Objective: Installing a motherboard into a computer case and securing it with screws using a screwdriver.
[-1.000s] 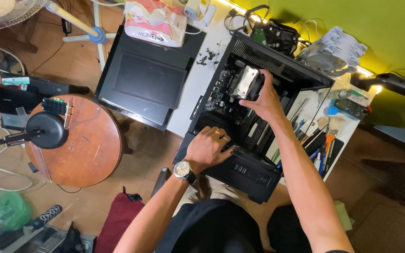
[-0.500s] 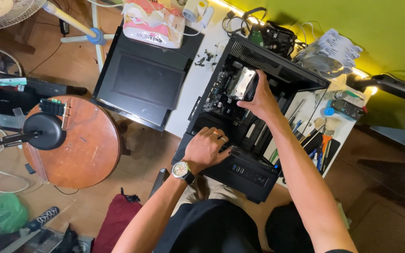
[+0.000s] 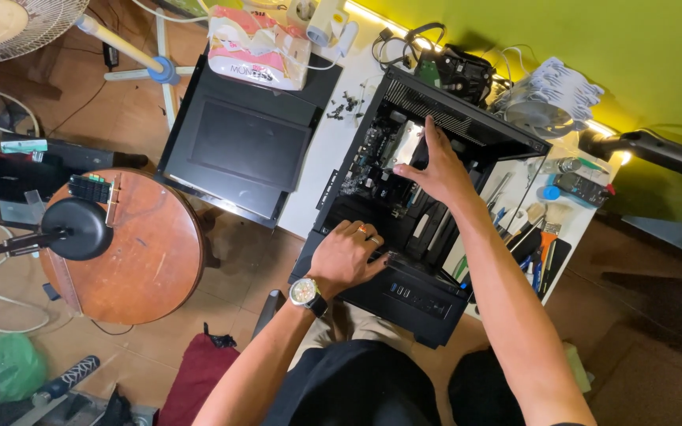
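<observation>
An open black computer case lies on its side on a white table. Its motherboard and a silver cooler show inside. My right hand reaches into the case, fingers around the cooler's right side. My left hand, with a wristwatch, rests on the near edge of the case, fingers curled over the rim.
A black side panel lies left of the case, with a pink and white pack on its far end. Screwdrivers and small tools lie to the right. A round wooden stool with a black lamp stands at left, a fan behind it.
The view shifted slightly. My right hand stays at the cooler and my left hand stays on the case edge.
</observation>
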